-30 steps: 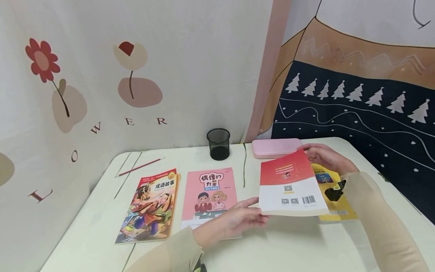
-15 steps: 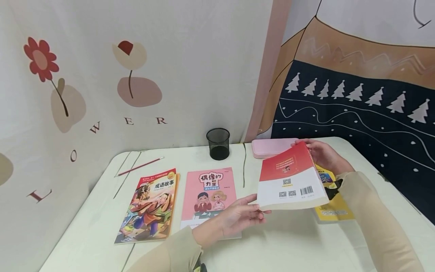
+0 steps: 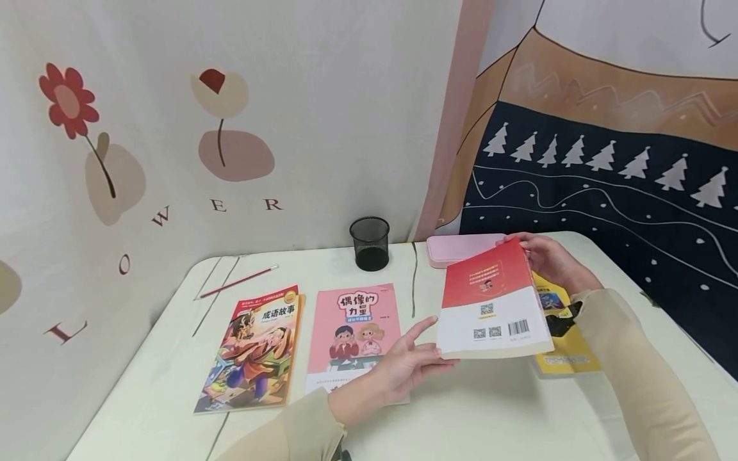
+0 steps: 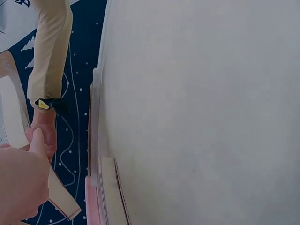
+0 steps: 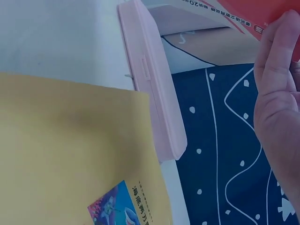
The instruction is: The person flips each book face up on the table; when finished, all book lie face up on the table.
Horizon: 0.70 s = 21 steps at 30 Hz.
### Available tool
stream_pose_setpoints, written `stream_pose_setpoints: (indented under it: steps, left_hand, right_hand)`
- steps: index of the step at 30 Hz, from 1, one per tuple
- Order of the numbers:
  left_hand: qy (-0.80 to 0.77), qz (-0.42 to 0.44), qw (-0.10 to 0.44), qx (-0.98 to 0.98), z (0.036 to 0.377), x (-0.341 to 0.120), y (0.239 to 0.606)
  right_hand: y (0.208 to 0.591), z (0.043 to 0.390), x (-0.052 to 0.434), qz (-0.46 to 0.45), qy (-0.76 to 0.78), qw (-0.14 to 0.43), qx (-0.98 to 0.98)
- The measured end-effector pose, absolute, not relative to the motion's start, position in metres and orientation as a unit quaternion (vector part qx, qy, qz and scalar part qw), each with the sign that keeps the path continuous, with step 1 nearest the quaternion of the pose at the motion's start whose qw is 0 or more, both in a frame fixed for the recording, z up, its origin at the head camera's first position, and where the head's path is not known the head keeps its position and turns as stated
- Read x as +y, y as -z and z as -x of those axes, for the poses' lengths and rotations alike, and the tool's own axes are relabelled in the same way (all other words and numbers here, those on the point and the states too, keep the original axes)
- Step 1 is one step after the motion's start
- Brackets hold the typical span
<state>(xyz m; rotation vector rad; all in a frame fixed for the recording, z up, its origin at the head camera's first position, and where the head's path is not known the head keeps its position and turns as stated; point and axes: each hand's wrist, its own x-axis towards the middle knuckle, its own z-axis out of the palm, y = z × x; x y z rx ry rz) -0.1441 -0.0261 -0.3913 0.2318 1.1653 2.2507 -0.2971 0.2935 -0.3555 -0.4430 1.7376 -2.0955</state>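
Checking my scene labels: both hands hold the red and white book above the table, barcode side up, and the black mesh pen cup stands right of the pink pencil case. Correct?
Not quite. The head view shows the black mesh pen cup standing left of the pink pencil case, not right. The rest holds: the left hand and right hand hold the red and white book above the table, barcode side up.
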Motion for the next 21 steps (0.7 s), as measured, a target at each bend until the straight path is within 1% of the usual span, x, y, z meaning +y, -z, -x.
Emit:
stream_pose_setpoints:
  steps: [3, 5, 6, 8, 9, 13, 15, 17, 19, 21]
  left_hand:
    - [-0.843, -0.076, 0.286, 0.449, 0.145, -0.026, 0.392]
    - [-0.841, -0.076, 0.289, 0.451, 0.146, -0.026, 0.392]
    - [-0.840, -0.077, 0.293, 0.449, 0.146, -0.026, 0.392]
    - [-0.840, -0.079, 0.306, 0.442, 0.148, -0.027, 0.392]
    - [-0.839, -0.081, 0.312, 0.437, 0.148, -0.028, 0.392]
    - [-0.840, -0.086, 0.339, 0.416, 0.150, -0.029, 0.391]
    - [-0.841, -0.089, 0.349, 0.403, 0.151, -0.030, 0.391]
    - [-0.842, -0.092, 0.360, 0.391, 0.151, -0.030, 0.392]
    - [-0.842, -0.098, 0.370, 0.381, 0.151, -0.030, 0.393]
    - [-0.839, -0.104, 0.382, 0.373, 0.151, -0.030, 0.393]
  right_hand:
    - [0.346, 0.290, 0.288, 0.143, 0.753, 0.185, 0.615]
    - [0.344, 0.287, 0.287, 0.119, 0.764, 0.196, 0.604]
    - [0.352, 0.295, 0.292, 0.119, 0.773, 0.207, 0.587]
    - [0.353, 0.296, 0.293, 0.102, 0.778, 0.209, 0.584]
    - [0.361, 0.305, 0.299, 0.108, 0.783, 0.214, 0.574]
    - [0.364, 0.309, 0.302, 0.123, 0.793, 0.212, 0.557]
    - [0.375, 0.322, 0.311, 0.149, 0.801, 0.224, 0.535]
    - [0.377, 0.324, 0.313, 0.174, 0.805, 0.227, 0.520]
    - [0.376, 0.323, 0.313, 0.198, 0.809, 0.236, 0.500]
    - [0.360, 0.308, 0.303, 0.211, 0.818, 0.237, 0.480]
